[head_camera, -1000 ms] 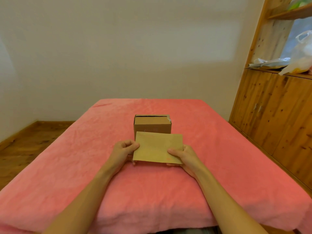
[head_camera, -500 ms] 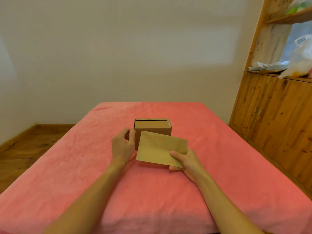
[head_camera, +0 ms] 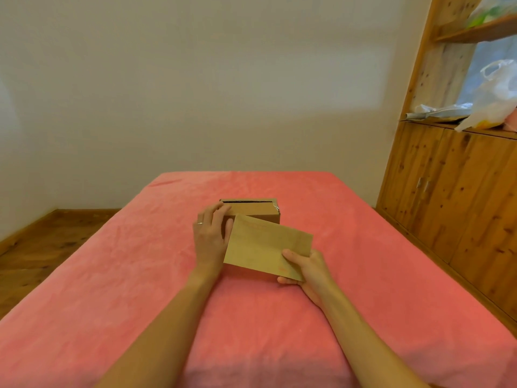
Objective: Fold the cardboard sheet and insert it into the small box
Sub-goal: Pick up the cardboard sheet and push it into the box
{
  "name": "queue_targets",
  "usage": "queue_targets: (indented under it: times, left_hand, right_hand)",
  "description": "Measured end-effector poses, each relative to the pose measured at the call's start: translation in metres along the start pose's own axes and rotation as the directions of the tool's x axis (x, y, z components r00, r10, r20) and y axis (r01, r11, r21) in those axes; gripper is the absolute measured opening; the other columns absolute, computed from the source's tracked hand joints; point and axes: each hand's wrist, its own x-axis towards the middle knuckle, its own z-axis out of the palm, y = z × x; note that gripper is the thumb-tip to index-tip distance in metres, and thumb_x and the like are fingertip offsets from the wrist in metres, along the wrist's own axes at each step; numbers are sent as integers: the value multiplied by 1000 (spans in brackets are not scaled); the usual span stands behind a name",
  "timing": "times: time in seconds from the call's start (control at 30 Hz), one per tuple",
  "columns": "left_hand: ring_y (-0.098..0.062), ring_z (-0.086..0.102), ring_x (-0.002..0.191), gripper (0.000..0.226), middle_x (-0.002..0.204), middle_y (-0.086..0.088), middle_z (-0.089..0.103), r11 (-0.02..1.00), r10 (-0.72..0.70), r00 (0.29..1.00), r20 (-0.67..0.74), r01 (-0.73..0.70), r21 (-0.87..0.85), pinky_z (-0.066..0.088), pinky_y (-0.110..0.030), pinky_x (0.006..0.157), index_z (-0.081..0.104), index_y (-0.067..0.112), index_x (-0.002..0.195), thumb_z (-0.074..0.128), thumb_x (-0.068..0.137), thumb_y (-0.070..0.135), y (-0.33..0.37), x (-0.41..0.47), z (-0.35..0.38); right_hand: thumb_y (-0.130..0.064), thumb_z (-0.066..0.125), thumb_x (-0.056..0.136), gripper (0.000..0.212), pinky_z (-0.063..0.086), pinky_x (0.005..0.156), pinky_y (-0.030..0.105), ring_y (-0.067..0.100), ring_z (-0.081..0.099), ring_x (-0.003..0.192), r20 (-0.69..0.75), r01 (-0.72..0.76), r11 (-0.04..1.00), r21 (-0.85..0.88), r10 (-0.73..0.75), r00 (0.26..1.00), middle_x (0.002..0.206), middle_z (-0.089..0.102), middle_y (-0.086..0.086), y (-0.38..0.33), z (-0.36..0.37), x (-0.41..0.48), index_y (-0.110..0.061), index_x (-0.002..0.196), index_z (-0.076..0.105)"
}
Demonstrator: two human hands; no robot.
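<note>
A small brown cardboard box (head_camera: pixel 258 212) stands on the pink bed cover (head_camera: pixel 140 275), with a dark slit along its top edge. My left hand (head_camera: pixel 211 237) rests on the box's left front corner, fingers laid over the top edge. In front of the box, a flat brown cardboard sheet (head_camera: pixel 265 243) is held tilted above the cover. My right hand (head_camera: pixel 303 268) pinches its near right corner, thumb on top. The sheet hides the box's lower front.
A wooden cabinet (head_camera: pixel 453 208) with shelves stands along the right side of the bed, carrying plastic bags (head_camera: pixel 492 99). A plain wall is behind. Wooden floor (head_camera: pixel 36 247) shows on the left.
My left hand let go of the sheet and moved forward onto the box's left corner. The sheet, now held by my right hand alone, tilted and shifted slightly right.
</note>
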Motion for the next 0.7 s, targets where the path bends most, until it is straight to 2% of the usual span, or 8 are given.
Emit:
queue_targets:
  times: [0.1, 0.17, 0.3, 0.7]
  left_hand:
    - [-25, 47, 124, 40, 136, -5, 56, 992, 80, 989, 125, -92, 92, 36, -37, 92, 57, 16, 127, 56, 87, 20, -2, -7, -3]
    - [-25, 44, 130, 46, 139, -4, 53, 986, 81, 983, 163, -103, 134, 35, -38, 95, 55, 16, 130, 61, 84, 17, -2, -9, -3]
    - [-25, 44, 129, 48, 138, -7, 55, 975, 94, 982, 162, -124, 186, 33, -37, 97, 55, 13, 129, 65, 83, 14, -3, -12, -2]
    - [-28, 47, 129, 45, 136, -7, 55, 978, 75, 980, 184, -108, 177, 36, -40, 100, 54, 14, 130, 57, 85, 20, -3, -14, -4]
  right_hand:
    - [-6, 66, 87, 12, 59, 46, 32, 20, 69, 60, -2, 3, 1000, -1, -3, 1000, 73, 74, 4, 0, 1, -1, -6, 99, 69]
    - [-6, 66, 87, 12, 59, 46, 33, 19, 70, 60, -4, 3, 1000, 4, -3, 1000, 73, 74, 3, 0, 1, -1, -6, 99, 69]
    - [-6, 66, 87, 14, 59, 46, 33, 20, 70, 60, -7, -3, 1000, 2, 3, 1000, 75, 74, 5, -1, 1, -2, -5, 101, 68]
    - [-6, 67, 87, 17, 60, 47, 33, 20, 71, 65, -49, 28, 999, -30, -29, 998, 84, 74, 8, -5, 4, -4, -4, 103, 68]
